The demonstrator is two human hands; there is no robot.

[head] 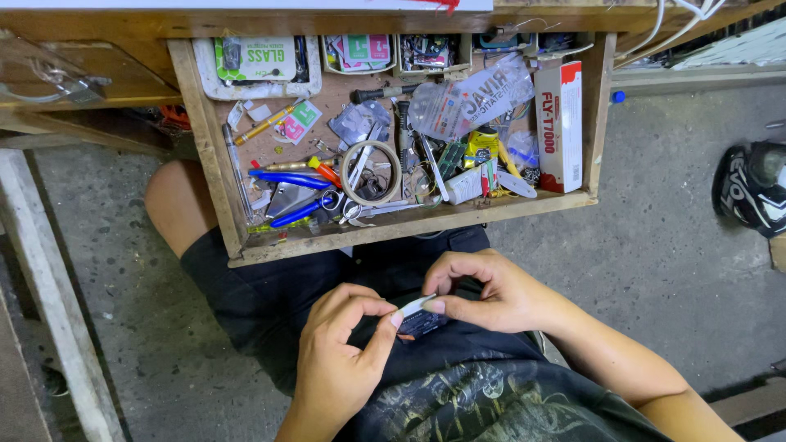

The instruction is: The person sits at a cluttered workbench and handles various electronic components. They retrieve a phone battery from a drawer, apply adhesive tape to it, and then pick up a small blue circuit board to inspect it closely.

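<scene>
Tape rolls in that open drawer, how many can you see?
1. A tan tape roll lies flat near the front middle of the wooden drawer, beside the blue-handled pliers. More could be hidden under the clutter.

One head-worn camera looks steeply down, close over the lap and open wooden drawer (214, 155).

A small white and dark blue flat piece (419, 315) is seen at the centre bottom of the frame, over black shorts (270, 295). A grey swirling print is borne by the black shirt (483, 401). In the brown wooden drawer (205, 147) above, blue-handled pliers (295, 182), a beige tape roll (370, 173) and a white and red carton (560, 123) are shown. At the right edge, a black and white helmet (749, 188) lies on the grey concrete floor (671, 245).
</scene>
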